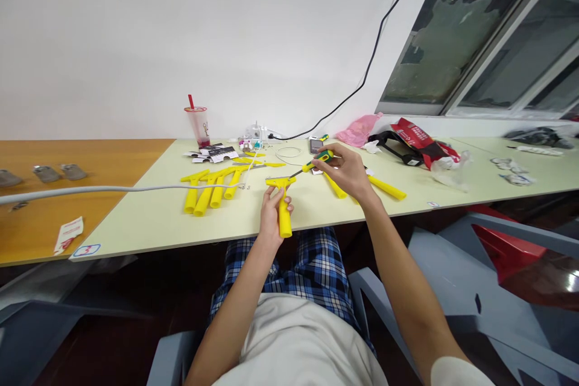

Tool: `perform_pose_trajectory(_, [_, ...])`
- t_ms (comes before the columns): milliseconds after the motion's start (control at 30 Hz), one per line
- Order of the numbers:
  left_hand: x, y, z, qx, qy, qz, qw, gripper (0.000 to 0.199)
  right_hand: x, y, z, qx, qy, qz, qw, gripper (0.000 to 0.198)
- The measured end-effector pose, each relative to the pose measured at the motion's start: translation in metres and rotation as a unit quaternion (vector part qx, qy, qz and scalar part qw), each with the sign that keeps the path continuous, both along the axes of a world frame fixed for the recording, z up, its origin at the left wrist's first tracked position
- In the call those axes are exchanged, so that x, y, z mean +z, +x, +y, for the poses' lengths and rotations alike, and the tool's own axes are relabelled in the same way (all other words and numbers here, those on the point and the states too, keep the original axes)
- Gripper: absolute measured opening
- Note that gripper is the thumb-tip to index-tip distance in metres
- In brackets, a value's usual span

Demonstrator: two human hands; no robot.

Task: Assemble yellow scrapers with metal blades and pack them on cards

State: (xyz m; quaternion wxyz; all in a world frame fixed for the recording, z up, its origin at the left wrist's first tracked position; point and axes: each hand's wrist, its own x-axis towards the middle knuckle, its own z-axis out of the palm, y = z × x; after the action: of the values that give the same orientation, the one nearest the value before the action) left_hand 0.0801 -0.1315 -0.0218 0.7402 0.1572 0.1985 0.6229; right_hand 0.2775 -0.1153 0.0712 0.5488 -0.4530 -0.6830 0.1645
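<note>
My left hand (pixel 271 215) is closed around the handle of a yellow T-shaped scraper (pixel 284 217), its wide head pointing away from me. In my right hand (pixel 348 172) is a screwdriver (pixel 322 158) with a green and yellow grip. Its shaft slants down to the left, and the tip is at the scraper's head; whether it sits in a screw is too small to tell. Several more yellow scrapers (pixel 205 196) lie side by side to the left. Yellow handles (pixel 386 187) lie to the right, partly hidden behind my right hand and wrist.
A cup with a red straw (pixel 199 126) stands at the back left beside black-and-white papers (pixel 210 153). A white cable (pixel 136 189) crosses the left side. Behind are a power strip (pixel 256 132), a pink bag (pixel 359 130) and a red package (pixel 423 142).
</note>
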Motion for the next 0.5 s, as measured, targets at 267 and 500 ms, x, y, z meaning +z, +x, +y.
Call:
perform_pose_trajectory(267, [0.0001, 0.0004, 0.0019, -0.003, -0.01, -0.002, 1.0, 0.046, 0.002, 0.0007, -0.0021, -0.004, 0.012, -0.017, 1.0, 0.051])
perform_pose_trajectory(500, [-0.0001, 0.0003, 0.0022, -0.004, -0.005, -0.002, 1.0, 0.045, 0.0019, 0.0034, -0.0027, -0.006, 0.017, -0.015, 1.0, 0.051])
